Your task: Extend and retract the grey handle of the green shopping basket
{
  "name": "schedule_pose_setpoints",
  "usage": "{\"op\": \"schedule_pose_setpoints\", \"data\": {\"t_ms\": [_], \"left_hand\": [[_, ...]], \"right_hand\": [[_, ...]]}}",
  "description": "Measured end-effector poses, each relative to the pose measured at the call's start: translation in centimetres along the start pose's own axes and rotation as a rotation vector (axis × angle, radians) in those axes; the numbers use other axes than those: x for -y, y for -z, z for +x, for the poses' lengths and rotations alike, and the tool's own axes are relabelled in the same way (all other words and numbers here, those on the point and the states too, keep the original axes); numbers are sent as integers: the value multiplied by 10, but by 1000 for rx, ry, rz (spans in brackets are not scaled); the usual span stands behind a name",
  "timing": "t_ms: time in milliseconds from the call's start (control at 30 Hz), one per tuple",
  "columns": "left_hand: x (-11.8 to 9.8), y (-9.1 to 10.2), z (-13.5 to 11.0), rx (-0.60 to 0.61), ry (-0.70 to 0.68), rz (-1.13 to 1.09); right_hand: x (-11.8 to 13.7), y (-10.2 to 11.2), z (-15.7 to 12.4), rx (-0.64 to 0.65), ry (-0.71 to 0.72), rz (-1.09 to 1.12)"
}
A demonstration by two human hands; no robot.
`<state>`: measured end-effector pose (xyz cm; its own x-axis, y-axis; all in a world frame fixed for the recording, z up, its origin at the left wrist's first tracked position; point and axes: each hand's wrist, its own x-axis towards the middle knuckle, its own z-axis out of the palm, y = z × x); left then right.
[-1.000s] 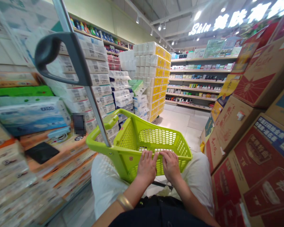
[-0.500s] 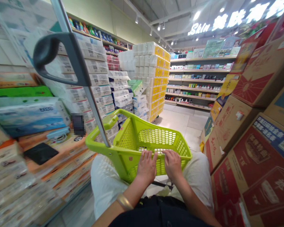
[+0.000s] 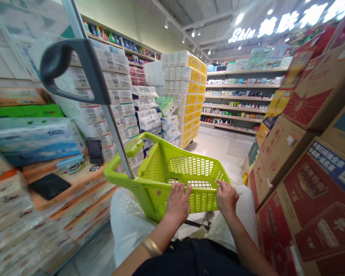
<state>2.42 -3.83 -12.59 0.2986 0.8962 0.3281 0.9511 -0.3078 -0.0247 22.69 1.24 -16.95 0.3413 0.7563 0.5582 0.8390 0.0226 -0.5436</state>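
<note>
Green shopping basket (image 3: 186, 178), already parked between the knees (image 3: 245, 201). Left hand (image 3: 178, 203) on the near rim (image 3: 202, 188), fingers laid loosely together; right hand (image 3: 227, 197) further along, index out, rest curled, grip unclear. Anything left? Can't tell.

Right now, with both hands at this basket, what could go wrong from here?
Tipping: the left hand rests on the near rim of the lime-green shopping basket, so leaning there might tilt it toward the white trousers.
Snagging: the right hand is at the rim's right end; a finger might catch in the basket's holes.
Bumping: the grey pull handle rises in front of stacked tissue packs; swinging it might knock them, though the gap is hard to judge.
</note>
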Motion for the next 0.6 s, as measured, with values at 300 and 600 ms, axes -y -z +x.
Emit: {"op": "schedule_pose_setpoints", "data": {"t_ms": [300, 600], "left_hand": [[0, -3, -1, -19, 0, -21], [0, -1, 0, -9, -3, -18]], "right_hand": [[55, -1, -30, 182, 426, 228], [26, 0, -15, 37, 124, 82]]}}
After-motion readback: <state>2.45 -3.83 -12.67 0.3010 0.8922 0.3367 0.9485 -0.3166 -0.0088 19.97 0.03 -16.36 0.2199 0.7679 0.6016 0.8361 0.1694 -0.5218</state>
